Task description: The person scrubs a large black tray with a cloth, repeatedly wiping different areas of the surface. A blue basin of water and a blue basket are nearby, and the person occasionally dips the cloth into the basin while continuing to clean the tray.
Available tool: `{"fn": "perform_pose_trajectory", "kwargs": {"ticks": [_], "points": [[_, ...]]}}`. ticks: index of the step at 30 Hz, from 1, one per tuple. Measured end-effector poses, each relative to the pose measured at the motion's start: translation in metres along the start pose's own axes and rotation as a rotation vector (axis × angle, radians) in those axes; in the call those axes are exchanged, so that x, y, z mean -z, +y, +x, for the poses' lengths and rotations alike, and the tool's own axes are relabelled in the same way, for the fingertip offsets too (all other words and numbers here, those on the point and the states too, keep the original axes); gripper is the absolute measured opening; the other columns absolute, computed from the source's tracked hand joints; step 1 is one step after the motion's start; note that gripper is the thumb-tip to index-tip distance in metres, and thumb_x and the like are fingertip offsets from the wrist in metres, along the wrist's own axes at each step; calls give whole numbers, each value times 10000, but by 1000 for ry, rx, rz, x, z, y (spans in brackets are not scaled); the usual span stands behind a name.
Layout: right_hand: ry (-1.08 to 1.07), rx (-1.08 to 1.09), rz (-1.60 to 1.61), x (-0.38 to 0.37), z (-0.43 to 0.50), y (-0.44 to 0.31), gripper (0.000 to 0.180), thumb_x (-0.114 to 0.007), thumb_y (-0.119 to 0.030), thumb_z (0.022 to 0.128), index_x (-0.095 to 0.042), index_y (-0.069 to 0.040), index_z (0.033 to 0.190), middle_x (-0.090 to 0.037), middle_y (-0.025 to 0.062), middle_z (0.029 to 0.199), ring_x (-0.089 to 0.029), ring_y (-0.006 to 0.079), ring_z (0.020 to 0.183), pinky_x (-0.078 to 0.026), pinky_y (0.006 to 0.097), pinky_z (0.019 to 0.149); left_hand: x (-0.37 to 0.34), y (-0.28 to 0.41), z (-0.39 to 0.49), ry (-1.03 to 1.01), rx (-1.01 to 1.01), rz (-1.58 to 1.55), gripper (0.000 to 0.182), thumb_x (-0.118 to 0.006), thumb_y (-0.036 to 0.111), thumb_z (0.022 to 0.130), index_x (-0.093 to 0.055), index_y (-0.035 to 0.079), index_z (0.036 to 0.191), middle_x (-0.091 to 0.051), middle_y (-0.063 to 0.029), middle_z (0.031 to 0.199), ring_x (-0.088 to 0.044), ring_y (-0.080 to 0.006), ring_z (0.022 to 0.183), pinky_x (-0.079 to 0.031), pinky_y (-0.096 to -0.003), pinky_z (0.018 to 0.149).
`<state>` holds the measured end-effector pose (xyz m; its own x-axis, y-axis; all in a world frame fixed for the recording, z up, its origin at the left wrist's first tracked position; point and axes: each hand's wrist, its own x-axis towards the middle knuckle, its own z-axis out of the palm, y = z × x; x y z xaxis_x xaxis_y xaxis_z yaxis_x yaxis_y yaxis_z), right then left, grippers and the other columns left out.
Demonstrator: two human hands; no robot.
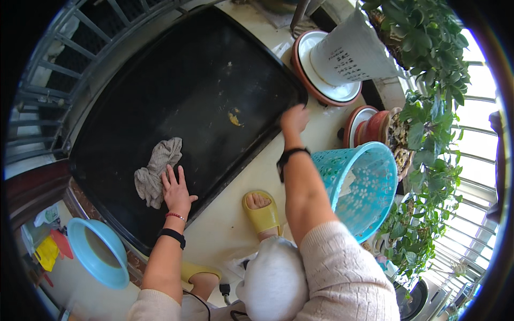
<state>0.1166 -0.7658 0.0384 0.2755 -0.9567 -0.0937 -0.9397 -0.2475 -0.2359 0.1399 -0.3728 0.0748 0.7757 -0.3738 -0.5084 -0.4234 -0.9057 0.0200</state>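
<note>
A large black tray [160,100] with a raised rim lies on the floor before me. Yellow-brown residue [233,118] and pale specks mark its surface. Fingers spread, my left hand [178,196] rests on the tray near its close edge. Beside those fingers lies a crumpled grey-brown cloth [157,172]; the fingertips reach its edge without gripping it. My right hand [295,119], slightly blurred, is curled over the tray's rim at the right corner. Its fingertips are partly hidden.
A turquoise plastic basket [363,192] stands by my right forearm. Potted plants on saucers [299,60] line the right side. Metal cage bars [60,68] border the left. A blue basin [120,257] holding murky water sits lower left. My yellow slipper [263,216] is near the tray.
</note>
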Motion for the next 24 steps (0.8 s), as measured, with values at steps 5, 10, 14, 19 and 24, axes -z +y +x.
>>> {"fn": "perform_pose_trajectory", "kwargs": {"ticks": [5, 10, 14, 19, 24], "points": [[-84, -22, -53, -5, -11, -1, 236, -590, -107, 917, -577, 11, 1121, -596, 222, 1110, -627, 418, 1015, -558, 514, 809, -2, 1, 3, -25, 26, -11, 1200, -945, 279, 582, -263, 165, 1563, -155, -153, 1645, -220, -403, 1478, -376, -474, 1124], [32, 29, 6, -1, -12, -3, 284, -612, -128, 913, -548, 5, 1157, -577, 226, 1159, -610, 431, 1012, -546, 529, 825, 2, 3, 2, -39, 22, -6, 1195, -938, 290, 593, -257, 170, 1567, -154, -153, 1646, -220, -405, 1478, -382, -464, 1122], [-77, -17, 37, -3, -18, 7, 315, -629, -175, 923, -532, -17, 1178, -563, 232, 1181, -589, 479, 1039, -506, 543, 882, 3, 2, 2, -30, 12, -22, 1213, -938, 315, 587, -243, 174, 1572, -151, -151, 1648, -219, -401, 1479, -370, -469, 1127], [-113, -63, 45, -17, -13, 18, 346, -640, -225, 924, -531, -32, 1189, -563, 236, 1174, -590, 473, 1064, -496, 534, 896, -1, 3, 7, -39, 29, 36, 1217, -935, 336, 589, -239, 178, 1575, -138, -156, 1651, -221, -396, 1480, -364, -453, 1128], [0, -76, -96, -16, 56, 1, 231, -583, -173, 929, -698, -6, 1043, -562, 195, 1235, -597, 419, 1097, -540, 477, 899, -4, 1, 5, -49, 33, 47, 1224, -934, 341, 591, -229, 176, 1578, -134, -160, 1651, -223, -396, 1480, -363, -454, 1127]]}}
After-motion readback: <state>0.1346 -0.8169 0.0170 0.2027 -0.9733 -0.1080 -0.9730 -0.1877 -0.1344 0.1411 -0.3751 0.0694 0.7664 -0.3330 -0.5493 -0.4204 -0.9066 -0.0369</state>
